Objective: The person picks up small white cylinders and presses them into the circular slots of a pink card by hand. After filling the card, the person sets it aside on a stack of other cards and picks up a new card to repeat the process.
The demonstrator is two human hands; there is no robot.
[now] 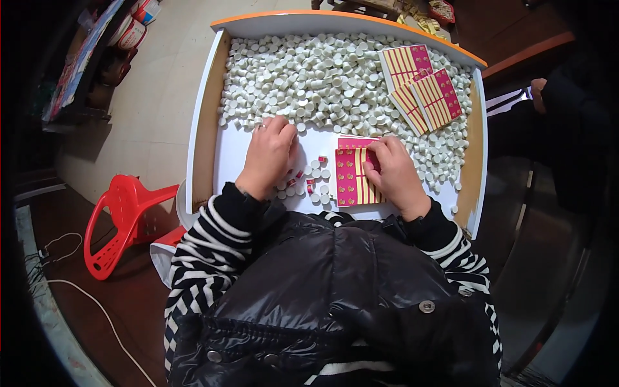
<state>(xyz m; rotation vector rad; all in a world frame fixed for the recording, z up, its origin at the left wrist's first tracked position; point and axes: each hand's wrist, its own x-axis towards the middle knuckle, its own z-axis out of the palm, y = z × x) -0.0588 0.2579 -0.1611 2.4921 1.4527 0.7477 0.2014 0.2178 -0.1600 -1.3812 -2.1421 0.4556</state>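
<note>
My left hand point(269, 155) is at the near edge of a heap of small white round caps point(309, 71). Its fingers are bent and close together, and whatever they pinch is hidden beneath them. My right hand point(394, 173) lies over a small stack of red and yellow striped label sheets point(348, 177), its thumb and fingers closed at the top sheet. Between the hands sits a loose cluster of white caps point(316, 173), some with a red label strip point(311, 187) around the side.
The caps lie in a shallow white tray with wooden side walls point(207, 129) and an orange far rim point(348, 14). More label sheets point(429, 90) rest on the heap at the right. A red plastic chair point(126, 222) stands at the left, near a white cable point(97, 306). Another person's hand point(538, 93) shows at far right.
</note>
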